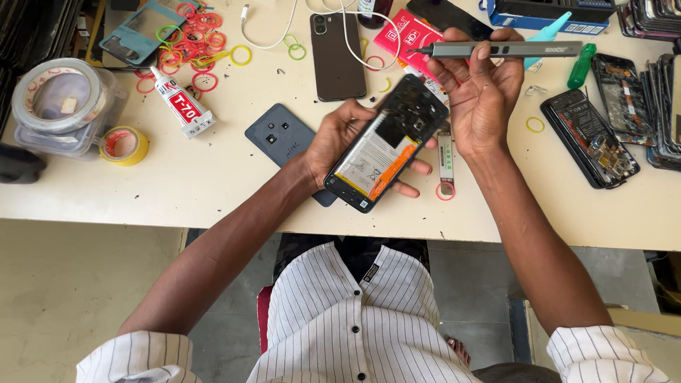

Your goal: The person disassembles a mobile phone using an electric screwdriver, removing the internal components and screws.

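Note:
My left hand (340, 138) holds an opened phone (386, 145) from below, tilted, its back cover off so the battery and black inner parts show. My right hand (482, 89) grips a grey pen-shaped electric screwdriver (507, 50) lying across its fingers, tip pointing left, just above the phone's top end. A dark blue back cover (280, 138) lies on the cream table (213, 177) under my left wrist.
A dark phone (337, 57) with a white cable lies further back. A glue tube (181, 103), coloured rubber bands (195, 35) and tape rolls (64, 99) sit left. Opened phones (592, 138), a green screwdriver (582, 67) and stacked parts fill the right side.

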